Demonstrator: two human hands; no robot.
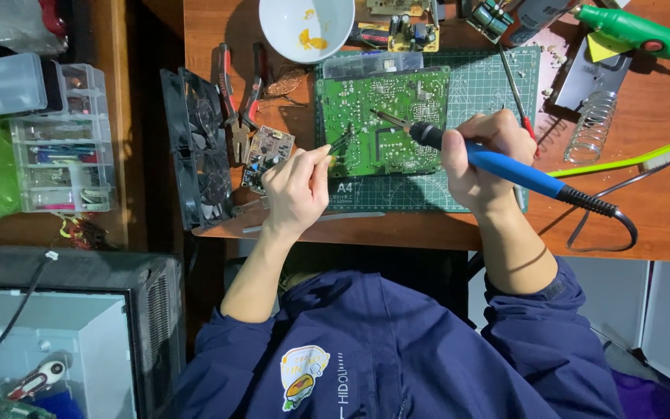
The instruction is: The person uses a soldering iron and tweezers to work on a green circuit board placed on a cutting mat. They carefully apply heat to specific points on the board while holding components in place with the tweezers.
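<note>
The right hand is closed around a blue-handled soldering iron, its metal tip on the green circuit board. The left hand pinches tweezers at the board's left edge; their tips are hard to make out. The board lies flat on a gridded cutting mat.

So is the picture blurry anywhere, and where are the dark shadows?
Head view: sharp over the green circuit board and both hands, the right hand holding the blue soldering iron, the left hand holding tweezers; the bowl throws a dark shadow to its left; the gap beside the desk is nearly black; edges bend slightly, like a wide lens.
</note>
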